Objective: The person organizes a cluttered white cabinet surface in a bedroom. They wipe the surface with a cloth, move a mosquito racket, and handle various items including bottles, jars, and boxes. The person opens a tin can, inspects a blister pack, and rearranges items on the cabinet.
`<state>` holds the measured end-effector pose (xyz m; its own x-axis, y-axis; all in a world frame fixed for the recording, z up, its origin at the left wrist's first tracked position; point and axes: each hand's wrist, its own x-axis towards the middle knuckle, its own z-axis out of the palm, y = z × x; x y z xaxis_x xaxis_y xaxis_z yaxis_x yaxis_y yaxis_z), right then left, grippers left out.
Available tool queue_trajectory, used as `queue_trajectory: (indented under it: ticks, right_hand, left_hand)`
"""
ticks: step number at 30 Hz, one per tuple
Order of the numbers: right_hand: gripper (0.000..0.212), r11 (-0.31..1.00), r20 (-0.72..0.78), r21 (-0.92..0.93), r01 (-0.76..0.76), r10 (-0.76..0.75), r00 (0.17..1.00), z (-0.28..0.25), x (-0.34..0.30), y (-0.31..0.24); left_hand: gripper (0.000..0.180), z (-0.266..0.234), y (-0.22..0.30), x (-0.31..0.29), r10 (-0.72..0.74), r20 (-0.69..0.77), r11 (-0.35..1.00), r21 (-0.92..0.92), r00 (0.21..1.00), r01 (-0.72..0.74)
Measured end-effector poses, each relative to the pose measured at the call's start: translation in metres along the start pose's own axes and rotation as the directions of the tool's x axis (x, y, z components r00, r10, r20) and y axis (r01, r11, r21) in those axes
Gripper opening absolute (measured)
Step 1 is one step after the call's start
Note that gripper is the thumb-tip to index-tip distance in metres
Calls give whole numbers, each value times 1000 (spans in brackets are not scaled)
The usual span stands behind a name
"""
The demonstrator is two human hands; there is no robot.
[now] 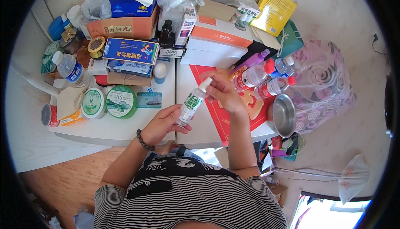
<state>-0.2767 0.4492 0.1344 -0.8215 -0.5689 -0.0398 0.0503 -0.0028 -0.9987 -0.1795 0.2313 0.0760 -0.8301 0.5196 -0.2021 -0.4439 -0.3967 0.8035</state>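
A small clear bottle (192,105) with a green and white label and a white cap (205,83) is held tilted above the table's front part, its cap pointing away and to the right. Around its lower end close the fingers of my left hand (163,124), which wears a dark bead bracelet (144,140) at the wrist. My right hand (225,93) is curled at the bottle's upper end, thumb and fingers at the neck beside the cap. Part of its grip is hidden. Beneath the right forearm lies a red sheet (211,118) with a gold pattern.
Plastic bottles with red caps (271,88) stand at the right, near a metal bowl (284,115). At left are a green round tub (121,102), a white tub (93,103), a card (149,100) and a water bottle (71,70). Stacked boxes (221,35) line the back.
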Motion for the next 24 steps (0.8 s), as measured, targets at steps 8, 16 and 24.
queue_trajectory:
  ticks: [8, 16, 24]
  right_hand:
    - [35, 987, -100, 108, 116, -106, 989, 30, 19, 30]
    - [37, 959, -94, 280, 42, -16, 995, 42, 25, 43]
    - [32, 909, -42, 415, 50, -36, 998, 53, 26, 37]
  left_hand:
    - [45, 8, -2, -11, 76, -207, 996, -30, 975, -84]
    - [65, -6, -16, -12, 280, -297, 949, 227, 913, -217]
    - [71, -7, -20, -17, 399, -279, 863, 438, 874, -253]
